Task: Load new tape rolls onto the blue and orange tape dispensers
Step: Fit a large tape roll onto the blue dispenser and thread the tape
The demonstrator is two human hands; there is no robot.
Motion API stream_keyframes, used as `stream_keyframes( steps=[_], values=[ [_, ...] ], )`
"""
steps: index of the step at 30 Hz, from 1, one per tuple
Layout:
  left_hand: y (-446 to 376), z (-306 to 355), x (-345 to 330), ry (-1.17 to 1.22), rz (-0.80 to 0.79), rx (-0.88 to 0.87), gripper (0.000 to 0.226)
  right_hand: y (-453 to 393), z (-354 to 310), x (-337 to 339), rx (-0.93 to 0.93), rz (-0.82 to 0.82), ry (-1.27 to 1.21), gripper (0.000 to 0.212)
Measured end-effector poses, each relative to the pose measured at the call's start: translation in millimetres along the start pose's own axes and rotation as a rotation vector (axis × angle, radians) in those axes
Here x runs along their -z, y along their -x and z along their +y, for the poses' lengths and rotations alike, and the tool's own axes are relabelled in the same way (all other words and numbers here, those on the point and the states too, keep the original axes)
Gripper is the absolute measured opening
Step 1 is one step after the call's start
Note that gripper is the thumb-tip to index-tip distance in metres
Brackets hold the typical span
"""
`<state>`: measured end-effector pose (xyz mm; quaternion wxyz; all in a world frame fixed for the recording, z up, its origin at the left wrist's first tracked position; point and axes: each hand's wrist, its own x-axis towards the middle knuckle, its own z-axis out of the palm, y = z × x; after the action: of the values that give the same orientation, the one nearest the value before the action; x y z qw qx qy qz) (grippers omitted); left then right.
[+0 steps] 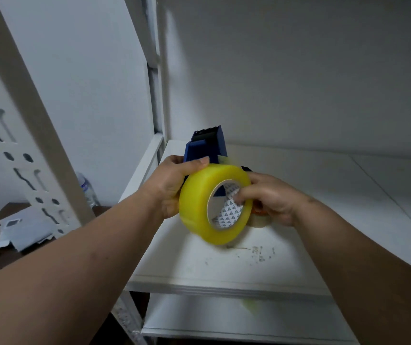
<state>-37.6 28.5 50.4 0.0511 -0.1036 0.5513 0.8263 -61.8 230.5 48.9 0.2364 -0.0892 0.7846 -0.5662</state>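
Above the white shelf (224, 265), both hands' fingers (245, 194) grip a yellow tape roll (199, 207), hiding the blue dispenser (205, 145).

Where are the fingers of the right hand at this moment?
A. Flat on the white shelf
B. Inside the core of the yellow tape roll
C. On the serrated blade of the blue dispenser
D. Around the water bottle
B: the right hand has its fingers tucked into the core of the tape roll, while the left hand grips the roll's outer side against the blue dispenser.
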Motion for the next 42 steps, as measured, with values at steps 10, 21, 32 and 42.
stream_keyframes(
  steps=[10, 21, 32, 42],
  values=[
    [-6.3, -14.5, 19.5, -0.155, 0.268, 0.013, 0.028, 20.1, 12.5, -16.8, 0.051, 0.042, -0.406, 0.031],
    [7.2, -21.4, -2.8, -0.089, 0.333, -0.043, 0.014, 29.8, -0.3, -38.0, 0.184, 0.514, -0.372, 0.033],
    [10.3, -26.8, -20.0, -0.050, 0.345, -0.023, 0.015, 31.7, 18.6, -98.3, 0.459, 0.527, -0.003, 0.043],
    [2.8, -10.4, 6.6, 0.020, 0.094, 0.062, 0.072, 13.8, 13.4, -114.9, 0.522, 0.509, 0.133, 0.041]
  ],
)
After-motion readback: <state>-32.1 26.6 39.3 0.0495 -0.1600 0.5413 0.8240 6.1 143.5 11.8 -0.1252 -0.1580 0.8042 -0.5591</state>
